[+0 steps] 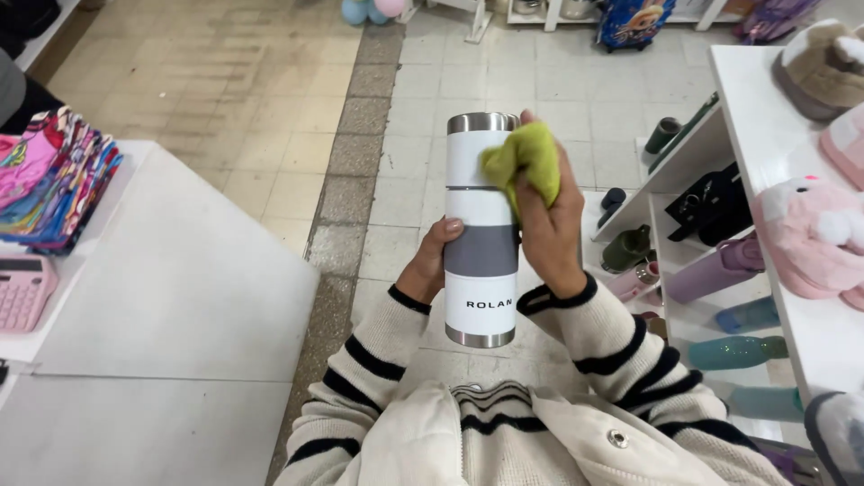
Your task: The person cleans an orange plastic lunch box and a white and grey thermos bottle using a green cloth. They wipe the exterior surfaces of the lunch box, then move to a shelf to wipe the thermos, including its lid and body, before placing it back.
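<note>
Looking down through the head camera, I hold a tall white flask point(481, 270) upright in front of my chest, over the tiled floor point(270, 90). It has a grey band around its middle and bare metal rims at top and bottom. My left hand point(428, 263) is wrapped around the flask at the grey band, thumb lying across the front, fingers closed behind it out of sight. My right hand point(547, 229) is closed on a bunched yellow-green cloth point(524, 162) and presses it against the upper right side of the flask, just below the metal top. Both my sleeves are cream with dark stripes. To my left lies a white surface point(180, 297) carrying a pink calculator point(22, 292) at its near edge and a stack of colourful folded fabric point(54, 184) behind that. To my right a white shelf unit point(711, 135) holds more bottles in green, purple and teal, well apart from my hands, and pink plush slippers point(805, 238) rest on its top.
</note>
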